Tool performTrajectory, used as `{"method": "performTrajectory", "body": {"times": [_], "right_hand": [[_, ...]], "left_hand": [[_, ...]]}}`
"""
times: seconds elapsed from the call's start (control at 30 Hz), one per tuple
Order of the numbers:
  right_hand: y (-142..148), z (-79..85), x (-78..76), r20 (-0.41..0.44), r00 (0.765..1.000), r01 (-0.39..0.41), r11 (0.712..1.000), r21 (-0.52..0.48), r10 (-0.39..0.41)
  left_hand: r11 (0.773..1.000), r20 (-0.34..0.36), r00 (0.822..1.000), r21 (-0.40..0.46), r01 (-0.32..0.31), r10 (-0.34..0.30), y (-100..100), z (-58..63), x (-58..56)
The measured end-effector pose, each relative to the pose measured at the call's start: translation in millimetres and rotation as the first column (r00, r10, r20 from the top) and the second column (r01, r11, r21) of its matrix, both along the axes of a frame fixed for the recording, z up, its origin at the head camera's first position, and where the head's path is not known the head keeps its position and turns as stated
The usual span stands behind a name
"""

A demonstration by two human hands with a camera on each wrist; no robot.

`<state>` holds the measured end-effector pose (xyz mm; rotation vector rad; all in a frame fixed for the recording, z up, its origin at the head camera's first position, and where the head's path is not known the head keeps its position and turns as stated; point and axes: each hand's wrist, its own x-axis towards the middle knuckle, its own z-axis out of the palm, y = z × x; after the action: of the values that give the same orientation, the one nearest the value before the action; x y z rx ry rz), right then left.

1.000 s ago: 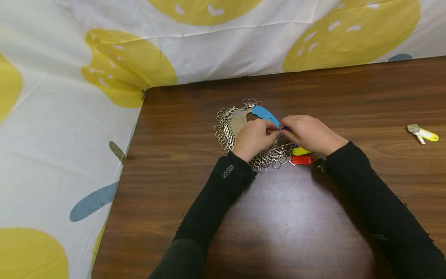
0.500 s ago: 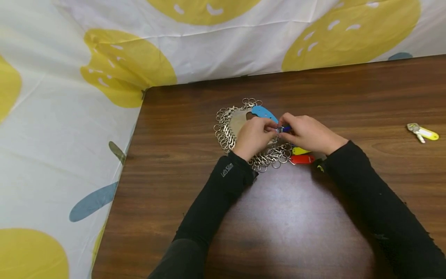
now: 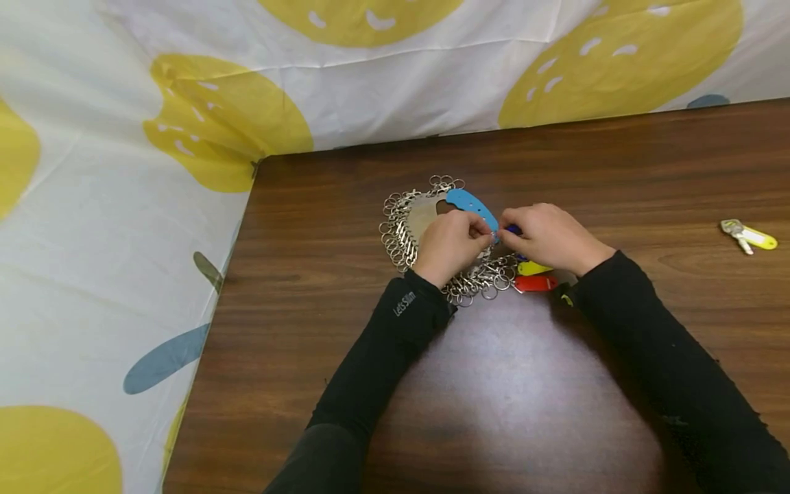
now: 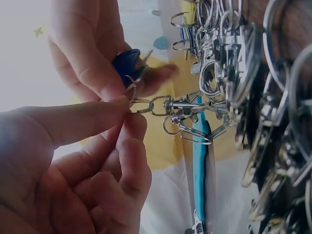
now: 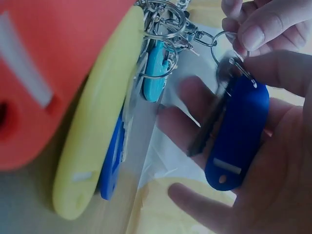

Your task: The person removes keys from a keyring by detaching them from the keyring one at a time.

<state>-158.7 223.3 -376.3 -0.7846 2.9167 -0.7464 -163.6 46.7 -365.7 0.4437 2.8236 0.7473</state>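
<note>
A metal holder plate (image 3: 422, 214) with a light blue handle (image 3: 470, 202) lies on the table, fringed by swivel clasps and split rings (image 3: 395, 237). My left hand (image 3: 449, 243) pinches one split ring (image 4: 141, 108) between thumb and index finger, beside the handle's right end. My right hand (image 3: 552, 233) holds a dark blue key tag (image 5: 239, 136) with a metal key (image 5: 210, 119); its thumb presses near the tag's small ring. The tag and key hang close to the pinched ring. Whether they are threaded on it I cannot tell. The left fingertips partly hide the ring.
A red key tag (image 3: 535, 283) and a yellow key tag (image 3: 533, 267) hang from the holder's right side, with another blue tag (image 5: 113, 156) behind them. Farther right lies a yellow tag with keys (image 3: 749, 237). A patterned cloth (image 3: 395, 68) borders the table's back and left.
The right hand shifts slightly, and the blue key tag in it turns and shows less between the hands. The left hand stays nearly still at the ring.
</note>
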Motion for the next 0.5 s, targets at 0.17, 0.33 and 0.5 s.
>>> {"method": "performTrajectory", "body": {"times": [0.17, 0.33, 0.5], "right_hand": [[2.6, 1.3, -0.9, 0.035, 0.999, -0.020, 1.000, 0.013, 0.019], [5.0, 4.7, -0.1, 0.102, 0.995, -0.015, 0.999, 0.040, 0.011], [6.8, 6.1, -0.4, 0.169, 0.985, -0.050, 0.997, 0.055, 0.040]], "left_hand": [[1.000, 0.041, 0.999, -0.003, 0.004, -0.004, 0.7, 0.6, 0.0], [1.000, 0.053, 0.999, 0.006, 0.009, -0.009, 1.4, 0.7, 0.4], [1.000, 0.048, 0.999, 0.000, 0.018, -0.018, 2.0, 0.2, 0.4]]}}
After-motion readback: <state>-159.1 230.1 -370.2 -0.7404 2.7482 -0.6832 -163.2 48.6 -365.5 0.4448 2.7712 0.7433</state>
